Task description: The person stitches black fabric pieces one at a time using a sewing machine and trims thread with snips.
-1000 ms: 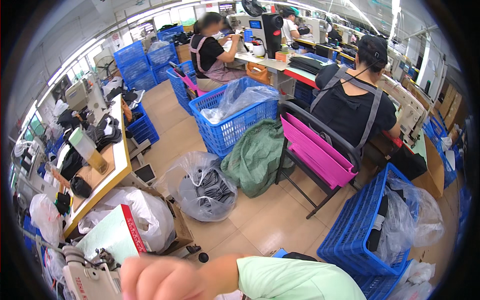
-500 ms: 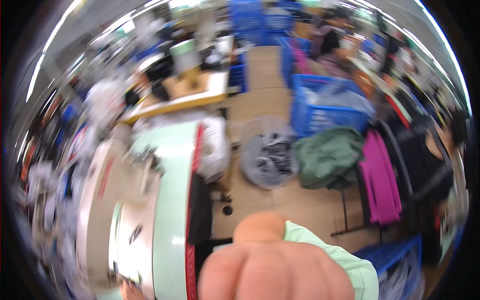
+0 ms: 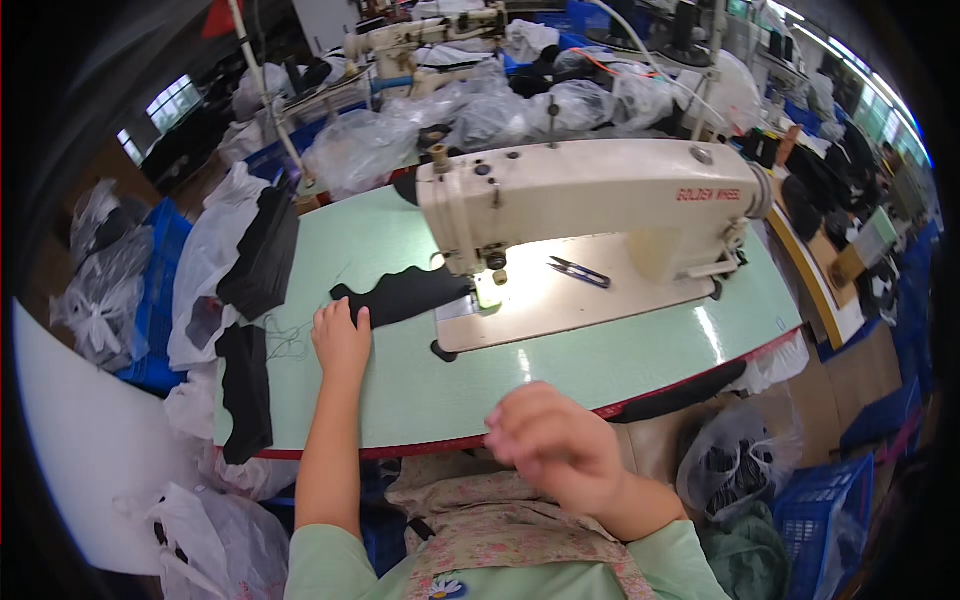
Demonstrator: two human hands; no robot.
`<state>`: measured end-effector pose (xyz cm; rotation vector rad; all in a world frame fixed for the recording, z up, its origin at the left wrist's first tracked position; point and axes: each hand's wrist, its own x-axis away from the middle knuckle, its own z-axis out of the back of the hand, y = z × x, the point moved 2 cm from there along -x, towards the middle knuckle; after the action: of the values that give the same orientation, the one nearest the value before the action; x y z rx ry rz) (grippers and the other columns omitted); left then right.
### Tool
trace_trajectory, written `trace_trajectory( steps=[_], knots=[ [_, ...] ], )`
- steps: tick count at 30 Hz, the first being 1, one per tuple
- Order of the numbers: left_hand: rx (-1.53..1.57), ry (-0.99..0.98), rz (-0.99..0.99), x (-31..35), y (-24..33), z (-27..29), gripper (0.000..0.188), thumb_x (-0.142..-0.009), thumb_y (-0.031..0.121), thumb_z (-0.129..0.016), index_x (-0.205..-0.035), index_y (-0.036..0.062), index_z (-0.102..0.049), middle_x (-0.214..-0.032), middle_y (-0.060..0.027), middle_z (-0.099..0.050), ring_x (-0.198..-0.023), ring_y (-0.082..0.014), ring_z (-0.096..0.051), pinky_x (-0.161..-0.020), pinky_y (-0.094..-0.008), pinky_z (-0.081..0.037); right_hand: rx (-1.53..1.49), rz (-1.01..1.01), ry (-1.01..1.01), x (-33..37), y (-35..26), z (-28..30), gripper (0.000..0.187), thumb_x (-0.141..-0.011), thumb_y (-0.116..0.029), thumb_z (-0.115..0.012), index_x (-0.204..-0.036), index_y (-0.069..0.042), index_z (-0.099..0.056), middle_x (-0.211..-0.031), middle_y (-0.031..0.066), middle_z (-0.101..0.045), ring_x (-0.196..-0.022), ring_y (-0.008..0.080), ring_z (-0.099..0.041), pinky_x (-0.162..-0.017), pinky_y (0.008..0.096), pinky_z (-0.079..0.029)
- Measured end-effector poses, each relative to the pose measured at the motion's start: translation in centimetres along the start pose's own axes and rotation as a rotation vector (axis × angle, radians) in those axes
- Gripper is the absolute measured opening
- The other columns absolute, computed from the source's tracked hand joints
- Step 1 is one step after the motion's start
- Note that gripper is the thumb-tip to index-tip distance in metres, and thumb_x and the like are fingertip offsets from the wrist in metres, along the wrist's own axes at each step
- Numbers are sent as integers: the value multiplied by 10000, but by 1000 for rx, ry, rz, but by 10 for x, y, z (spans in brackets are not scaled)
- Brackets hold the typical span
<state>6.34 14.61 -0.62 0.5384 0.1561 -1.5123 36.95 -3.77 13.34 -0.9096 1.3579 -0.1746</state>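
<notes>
A black fabric piece (image 3: 415,294) with a wavy upper edge lies on the pale green table, its right end under the needle area of a white sewing machine (image 3: 590,190). My left hand (image 3: 342,335) lies at the left end of this fabric, fingers stretched out and touching its edge. Above the table's near edge, my right hand (image 3: 555,440) is raised and slightly blurred. Its fingers curl inward, and nothing shows in them. Small dark thread snips (image 3: 580,271) lie on the machine bed.
Stacked black fabric pieces (image 3: 262,255) stand at the table's left, with more wavy-edged pieces (image 3: 246,395) nearer me. Loose threads (image 3: 288,340) lie beside them. Plastic bags (image 3: 450,120) crowd behind the machine. A blue crate (image 3: 825,510) is at lower right.
My view has swung left from the aisle to the sewing table. My left hand now shows at the black fabric, and my right hand is over the table's near edge.
</notes>
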Motion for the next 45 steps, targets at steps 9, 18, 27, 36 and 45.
trace_trajectory(
  steps=[9,18,27,36,45],
  knots=[
    [299,80,385,-8,-11,10,651,-791,89,-770,-1377,26,-492,-1004,-102,-616,-960,-259,-591,-883,-409,-487,110,-311,100,24,77,-7,259,-856,96,-556,-1066,4,-677,-1141,118,-636,-1059,224,-603,-919,335,-478],
    [623,24,-377,58,105,59,554,-734,-7,-725,-1267,32,-576,-894,-93,-565,-858,-278,-580,-785,-377,-493,69,-889,273,-14,143,4,415,-911,-247,-732,-1206,20,-615,-981,72,-684,-726,139,-640,-631,298,-521],
    [127,-65,-750,43,106,48,416,-858,159,-646,-1256,40,-631,-1342,-82,-624,-1315,-274,-506,-1102,-447,-352,813,-494,12,12,165,30,350,-694,-1,-700,-1043,4,-676,-1116,127,-710,-1024,309,-683,-885,390,-547],
    [-91,-95,-846,45,110,15,442,-781,107,-639,-1213,17,-662,-1274,-79,-668,-1268,-217,-539,-1065,-423,-388,1174,-307,-168,23,171,28,246,-751,-89,-684,-993,-45,-686,-1033,76,-684,-995,263,-611,-887,406,-470],
    [-73,-140,-825,34,112,11,429,-794,123,-661,-1215,42,-668,-1289,-68,-659,-1265,-216,-532,-1069,-406,-381,1150,-311,-81,23,177,31,262,-759,-50,-674,-1019,-24,-689,-1091,98,-690,-1040,281,-617,-923,412,-474]
  ],
)
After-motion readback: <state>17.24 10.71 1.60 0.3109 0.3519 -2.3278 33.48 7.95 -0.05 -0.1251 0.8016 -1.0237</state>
